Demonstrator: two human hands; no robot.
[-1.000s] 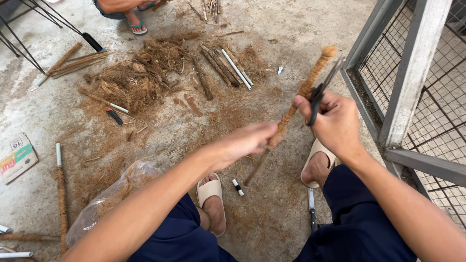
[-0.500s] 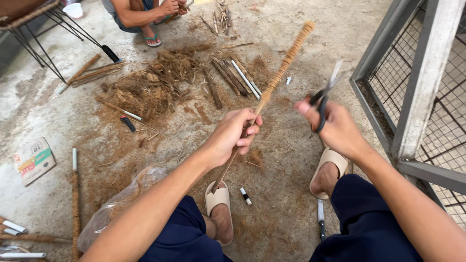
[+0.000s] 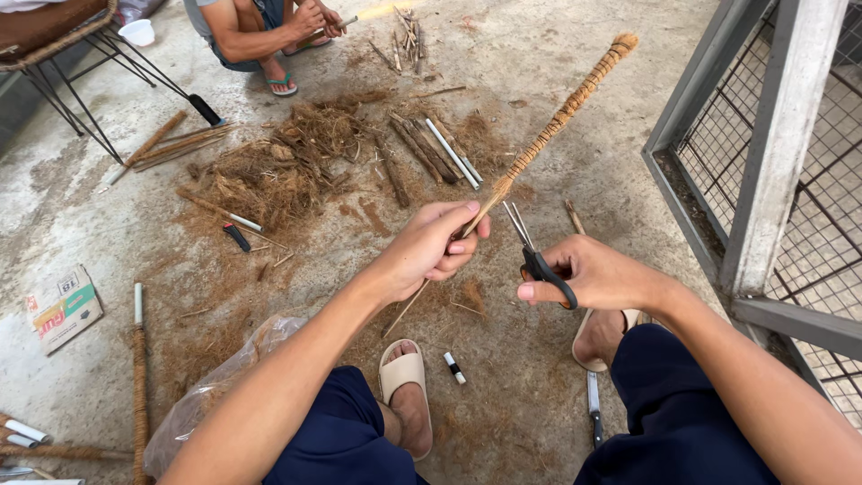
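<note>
Your left hand [image 3: 431, 250] is clamped around a long fibre-wrapped stick [image 3: 564, 112], fingers curled tight on the bare lower part just below where the brown wrapping ends. The stick's long axis runs from about 7 o'clock, where its thin bare tail pokes out under your fist toward your sandalled foot [image 3: 406, 395], up to about 1 o'clock, where the frayed wrapped tip sits high near the metal mesh gate [image 3: 772, 180]. Your right hand [image 3: 597, 274] is closed through the black loops of a pair of scissors [image 3: 532, 247], and the blades stand slightly apart, pointing up toward 11 o'clock. Those blade tips lie just to the 3 o'clock side of the stick, near the lower edge of the wrapping but not touching it, so the stick is at 9 o'clock from the blades, and your right hand is the one nearer that wrapping edge. Ahead of you at 11 o'clock a heap of loose brown fibre [image 3: 287, 166] and more sticks cover the concrete floor [image 3: 557, 54], and another person [image 3: 260, 27] crouches beyond it.
</note>
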